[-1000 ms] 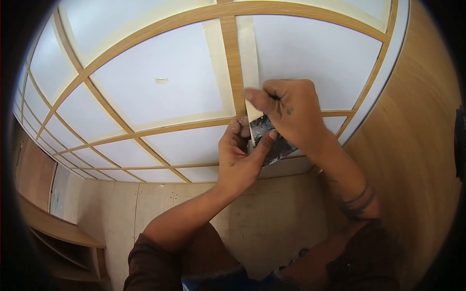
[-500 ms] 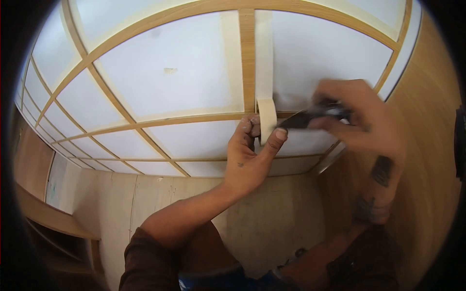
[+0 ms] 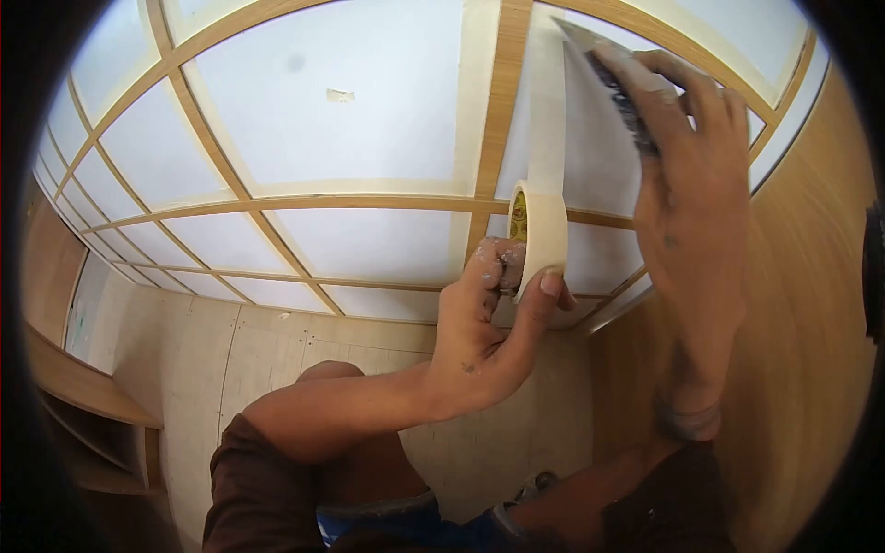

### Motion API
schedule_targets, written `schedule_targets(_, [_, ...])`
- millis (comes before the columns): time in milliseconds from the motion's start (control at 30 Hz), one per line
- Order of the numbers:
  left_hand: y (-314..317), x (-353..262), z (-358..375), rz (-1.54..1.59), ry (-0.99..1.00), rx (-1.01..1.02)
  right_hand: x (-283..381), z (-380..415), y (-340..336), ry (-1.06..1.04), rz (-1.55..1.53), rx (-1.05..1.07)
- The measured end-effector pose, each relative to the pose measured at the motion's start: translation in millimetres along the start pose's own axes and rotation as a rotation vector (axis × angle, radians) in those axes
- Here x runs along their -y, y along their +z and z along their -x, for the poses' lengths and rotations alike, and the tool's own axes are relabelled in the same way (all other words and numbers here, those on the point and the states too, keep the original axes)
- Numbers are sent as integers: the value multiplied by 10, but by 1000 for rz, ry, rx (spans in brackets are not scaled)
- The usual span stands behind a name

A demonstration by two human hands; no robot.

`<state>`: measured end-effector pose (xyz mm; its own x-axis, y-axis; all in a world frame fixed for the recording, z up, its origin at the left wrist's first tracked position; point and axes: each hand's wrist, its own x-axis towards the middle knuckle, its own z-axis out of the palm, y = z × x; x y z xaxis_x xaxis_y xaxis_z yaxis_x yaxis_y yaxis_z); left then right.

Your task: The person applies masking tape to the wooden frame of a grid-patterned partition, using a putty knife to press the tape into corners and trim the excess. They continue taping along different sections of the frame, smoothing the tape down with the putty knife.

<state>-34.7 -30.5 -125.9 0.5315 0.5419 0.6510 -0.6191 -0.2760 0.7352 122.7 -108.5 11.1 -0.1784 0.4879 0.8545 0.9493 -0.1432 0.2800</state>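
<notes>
My left hand grips a roll of masking tape, fingers inside its core and thumb on the outer face. From the roll a pale strip of tape runs upward over the white panel, beside a wooden bar. My right hand is closed round the dark handle of a putty knife. The knife's pointed blade corner lies at the upper part of the strip, near the top wooden rail.
White panels in a wooden grid fill the wall ahead, many edged with tape. A wooden side panel stands on the right. Below lies a pale board floor; wooden shelving is at lower left.
My right hand has carried the putty knife from beside the roll up to the top of the strip. The roll, in my left hand, now sits further right in view.
</notes>
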Motion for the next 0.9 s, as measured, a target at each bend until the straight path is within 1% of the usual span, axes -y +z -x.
schedule_targets(33, [-16,-4,4,0,1,-1,32,-3,70,37,7,27])
schedule_targets(167, [-81,-29,16,-77,51,23,5,25,299,24,103,-38])
schedule_targets(233, [-112,-34,25,-88,70,38,20,26,325,35,126,-32])
schedule_targets(300, [-147,-21,51,-184,81,49,34,21,327,47,150,-27])
schedule_targets(333, [-158,-41,55,-183,82,48,47,23,319,48,141,-18])
schedule_targets(400, [-163,-100,49,-264,119,117,46,21,332,47,133,-7])
schedule_targets(433, [-151,-110,44,-262,119,116,35,29,355,38,137,-18])
schedule_targets(533, [-112,-96,32,-213,88,99,37,37,368,36,142,-21])
schedule_targets(600, [-98,-62,28,-95,20,83,54,41,375,44,143,-15])
schedule_targets(633, [-61,-72,17,-94,19,83,62,40,383,48,146,-15])
schedule_targets(700, [28,-121,-23,116,-155,-48,82,37,392,55,150,-13])
schedule_targets(800, [-4,30,-34,42,-111,-79,94,49,408,67,161,-1])
schedule_targets(900, [-27,47,-67,-43,-139,-60,82,83,468,47,183,-24])
